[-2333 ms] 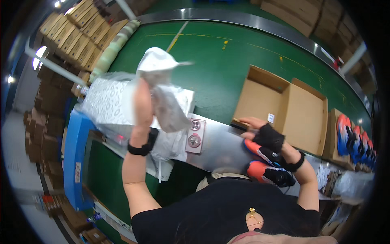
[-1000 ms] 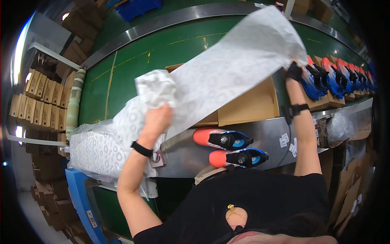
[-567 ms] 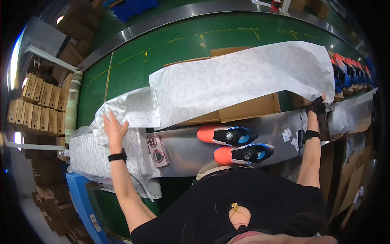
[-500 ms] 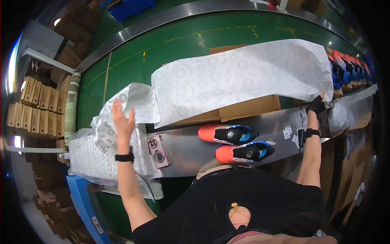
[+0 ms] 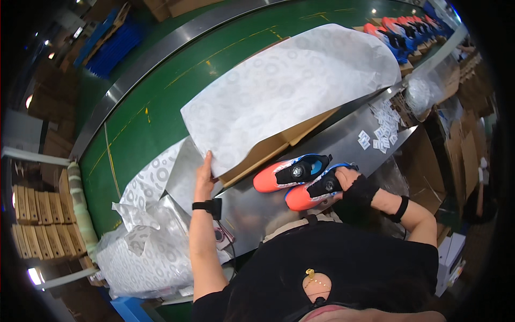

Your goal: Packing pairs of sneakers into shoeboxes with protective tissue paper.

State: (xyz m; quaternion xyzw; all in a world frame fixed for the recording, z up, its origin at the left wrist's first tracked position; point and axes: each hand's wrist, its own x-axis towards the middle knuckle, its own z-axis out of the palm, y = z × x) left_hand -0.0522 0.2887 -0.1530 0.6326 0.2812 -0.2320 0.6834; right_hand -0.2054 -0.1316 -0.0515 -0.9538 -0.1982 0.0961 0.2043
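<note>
Two orange, black and blue sports shoes with dial closures lie side by side on the metal table, the far shoe [image 5: 289,172] and the near shoe [image 5: 314,192]. My right hand [image 5: 350,183], in a black fingerless glove, is closed around the heel end of the near shoe. A white sheet of patterned wrapping paper [image 5: 284,91] covers most of an open cardboard box [image 5: 281,145] beyond the shoes. At the box's near left corner my left hand [image 5: 204,178] grips the paper's edge, its fingers partly hidden.
Stacked wrapping paper [image 5: 155,263] lies at the left, near a partly hidden phone [image 5: 222,236]. Small white packets [image 5: 383,129] are scattered on the metal table [image 5: 343,137] at right. More shoes [image 5: 402,35] line the far right of the green belt [image 5: 161,107]. Cardboard boxes [image 5: 45,220] stand far left.
My right hand has let go of the paper's right end and come in to the near shoe. My left hand has moved right, to the paper's edge; the sheet now lies lower over the box.
</note>
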